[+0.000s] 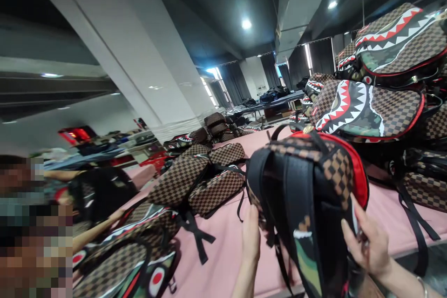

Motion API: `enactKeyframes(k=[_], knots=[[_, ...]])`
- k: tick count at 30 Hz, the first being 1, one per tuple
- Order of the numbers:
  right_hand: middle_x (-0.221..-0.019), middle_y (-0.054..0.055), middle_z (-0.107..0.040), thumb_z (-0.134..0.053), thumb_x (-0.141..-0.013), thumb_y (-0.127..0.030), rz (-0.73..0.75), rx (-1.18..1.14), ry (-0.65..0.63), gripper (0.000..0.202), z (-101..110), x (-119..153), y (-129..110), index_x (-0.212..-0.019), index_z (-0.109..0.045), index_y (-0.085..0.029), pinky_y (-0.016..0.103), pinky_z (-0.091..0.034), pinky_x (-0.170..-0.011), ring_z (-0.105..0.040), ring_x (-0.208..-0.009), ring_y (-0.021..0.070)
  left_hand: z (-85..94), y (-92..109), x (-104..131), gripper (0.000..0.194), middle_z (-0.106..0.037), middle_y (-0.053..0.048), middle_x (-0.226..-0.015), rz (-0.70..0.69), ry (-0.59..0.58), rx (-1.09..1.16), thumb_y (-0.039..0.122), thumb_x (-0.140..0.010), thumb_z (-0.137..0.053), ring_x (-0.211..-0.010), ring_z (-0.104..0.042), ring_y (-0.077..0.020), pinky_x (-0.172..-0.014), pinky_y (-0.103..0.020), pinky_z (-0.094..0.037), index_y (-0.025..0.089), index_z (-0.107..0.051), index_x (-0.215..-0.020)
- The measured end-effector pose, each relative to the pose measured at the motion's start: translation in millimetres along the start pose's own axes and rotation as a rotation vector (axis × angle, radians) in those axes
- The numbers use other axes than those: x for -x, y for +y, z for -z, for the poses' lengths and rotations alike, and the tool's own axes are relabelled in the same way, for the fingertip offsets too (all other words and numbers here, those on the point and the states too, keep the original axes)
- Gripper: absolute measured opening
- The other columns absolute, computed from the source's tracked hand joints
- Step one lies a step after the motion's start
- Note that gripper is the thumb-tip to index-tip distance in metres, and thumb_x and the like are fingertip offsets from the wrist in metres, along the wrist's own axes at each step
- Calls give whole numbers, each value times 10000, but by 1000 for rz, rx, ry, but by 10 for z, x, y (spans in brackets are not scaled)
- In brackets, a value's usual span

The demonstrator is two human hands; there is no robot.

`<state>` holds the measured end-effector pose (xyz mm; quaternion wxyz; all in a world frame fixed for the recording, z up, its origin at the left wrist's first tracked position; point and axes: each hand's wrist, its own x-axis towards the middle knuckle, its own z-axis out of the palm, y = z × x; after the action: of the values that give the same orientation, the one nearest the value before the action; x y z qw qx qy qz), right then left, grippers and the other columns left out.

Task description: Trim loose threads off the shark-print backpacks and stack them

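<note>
A black and brown checkered backpack (300,195) with a red-edged opening and a camouflage patch stands tilted before me, its black straps facing me. My left hand (252,235) is closed against its left side, with the fingertips partly hidden. On the right side, my right hand (372,242) has its thumb and forefinger at the bag's edge near the red lining (358,172). A small dark, shiny tool (363,243) shows in that palm; its kind cannot be made out.
Shark-mouth checkered backpacks (370,107) are piled high at the right. More checkered bags (181,177) lie on the pink-covered table (216,237) at left. Another person's arm (94,233) reaches in from the left over a bag. A white pillar (139,56) rises behind.
</note>
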<state>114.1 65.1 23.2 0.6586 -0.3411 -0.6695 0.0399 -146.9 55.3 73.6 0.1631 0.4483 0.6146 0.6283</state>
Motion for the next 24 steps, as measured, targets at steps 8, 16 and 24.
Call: enactKeyframes(k=[8, 16, 24], knots=[[-977, 104, -674, -542, -821, -172, 61, 49, -38, 567, -239, 304, 29, -1360, -365, -170, 262, -543, -643, -660, -697, 178, -163, 938, 79, 552, -515, -112, -1236, -986, -136, -309, 285, -757, -630, -1175, -455, -256, -1021, -481, -327, 211, -416, -1260], [-501, -60, -469, -541, -825, -202, 3, 13, -139, 605, -98, 243, -41, -1385, -315, -171, 183, -445, -443, -469, -391, 88, -473, 1272, -152, 308, -630, -53, -862, -1142, -287, -418, 335, -709, -680, -814, -571, -181, -727, -332, -483, 211, -613, -983], [-614, -25, -556, -522, -836, -267, -143, -68, -332, 515, 114, 106, -28, -1325, -379, -196, 188, -504, -515, -555, -500, 110, -639, 1349, -137, 74, -584, -20, -697, -1085, -291, -402, 214, -801, -575, -666, -526, -130, -609, -256, -434, 200, -632, -755]])
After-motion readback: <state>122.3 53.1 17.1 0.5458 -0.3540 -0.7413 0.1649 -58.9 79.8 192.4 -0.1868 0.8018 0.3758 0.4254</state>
